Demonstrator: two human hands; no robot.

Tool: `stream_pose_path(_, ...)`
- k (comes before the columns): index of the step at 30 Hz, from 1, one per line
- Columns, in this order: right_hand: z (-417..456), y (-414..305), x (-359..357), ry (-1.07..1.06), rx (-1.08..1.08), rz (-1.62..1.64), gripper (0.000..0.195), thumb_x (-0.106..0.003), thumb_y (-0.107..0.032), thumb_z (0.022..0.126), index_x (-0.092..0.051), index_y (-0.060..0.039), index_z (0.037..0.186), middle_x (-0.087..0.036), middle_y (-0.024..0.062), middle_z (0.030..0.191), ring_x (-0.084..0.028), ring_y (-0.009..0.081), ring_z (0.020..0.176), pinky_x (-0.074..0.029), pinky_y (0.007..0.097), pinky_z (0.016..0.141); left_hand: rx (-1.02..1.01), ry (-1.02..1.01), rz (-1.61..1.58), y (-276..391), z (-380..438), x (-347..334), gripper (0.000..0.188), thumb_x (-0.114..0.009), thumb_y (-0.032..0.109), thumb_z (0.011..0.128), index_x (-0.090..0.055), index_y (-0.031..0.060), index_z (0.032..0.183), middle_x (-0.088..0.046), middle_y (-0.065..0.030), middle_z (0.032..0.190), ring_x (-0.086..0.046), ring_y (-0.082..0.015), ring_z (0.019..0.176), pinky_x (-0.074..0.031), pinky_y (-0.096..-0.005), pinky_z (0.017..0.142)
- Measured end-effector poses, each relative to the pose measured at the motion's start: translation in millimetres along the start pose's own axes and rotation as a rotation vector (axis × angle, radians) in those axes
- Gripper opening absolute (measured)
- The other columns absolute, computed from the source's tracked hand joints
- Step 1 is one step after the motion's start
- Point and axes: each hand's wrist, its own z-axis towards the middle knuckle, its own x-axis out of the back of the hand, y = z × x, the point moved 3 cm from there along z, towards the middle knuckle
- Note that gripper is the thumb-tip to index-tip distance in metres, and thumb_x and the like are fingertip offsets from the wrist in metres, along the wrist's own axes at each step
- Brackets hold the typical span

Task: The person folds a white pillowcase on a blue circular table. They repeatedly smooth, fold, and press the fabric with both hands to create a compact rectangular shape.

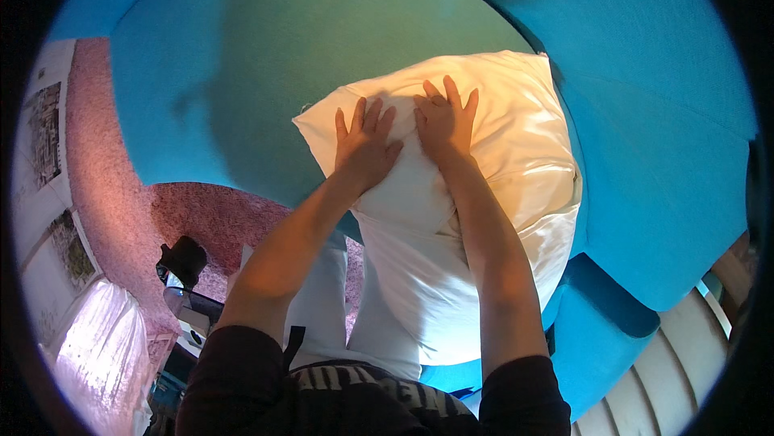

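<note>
A white pillow (514,134) with a smooth, creased cover lies on the seat of a blue sofa (175,103), its near part hanging down in front of my legs. My left hand (367,146) rests flat on the pillow near its left corner, fingers spread. Beside it, my right hand (444,121) also presses palm down on the pillow's upper part, fingers apart. Neither hand grips the fabric. A small gap lies between the two hands.
The sofa's backrest (653,73) rises on the right, with a blue armrest (604,339) below it. Pink carpet (109,128) covers the floor at left. A black object (183,261) stands there, near a sheer curtain (103,351).
</note>
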Motion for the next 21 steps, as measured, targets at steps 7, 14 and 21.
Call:
stream_pose_path(7, 23.0, -30.9, -13.4, 0.210, 0.163, 0.088, 0.020, -0.053, -0.016, 0.077, -0.063, -0.0142, 0.094, -0.057, 0.0000, 0.114, -0.043, 0.0232, 0.116, -0.018, 0.0563, 0.098, 0.030, 0.234, -0.222, -23.7, 6.4, -1.2, 0.031, -0.051, 0.011, 0.084, -0.055, 0.0064, 0.114, -0.052, -0.0101, 0.120, -0.039, -0.0287, 0.121, -0.027, -0.0488, 0.100)
stream_pose_path(14, 20.9, -42.8, -20.9, 0.062, 0.144, 0.122, 0.013, -0.054, -0.018, 0.074, -0.062, -0.0140, 0.084, -0.057, 0.0018, 0.087, -0.052, 0.0213, 0.094, -0.029, 0.0462, 0.095, 0.016, 0.184, -0.202, -28.8, 7.1, 2.3, 0.040, -0.055, 0.013, 0.076, -0.051, 0.0052, 0.115, -0.052, -0.0119, 0.117, -0.038, -0.0319, 0.120, -0.024, -0.0516, 0.100)
stream_pose_path(21, 4.6, -48.5, -24.0, 0.275, 0.261, 0.520, 0.005, -0.057, -0.009, 0.065, -0.057, -0.0100, 0.070, -0.058, 0.0041, 0.076, -0.054, 0.0248, 0.081, -0.035, 0.0417, 0.083, 0.025, 0.060, -0.176, -21.7, -7.0, 24.7, 0.053, -0.058, 0.011, 0.072, -0.044, 0.0021, 0.123, -0.048, -0.0139, 0.122, -0.036, -0.0338, 0.121, -0.025, -0.0521, 0.100)
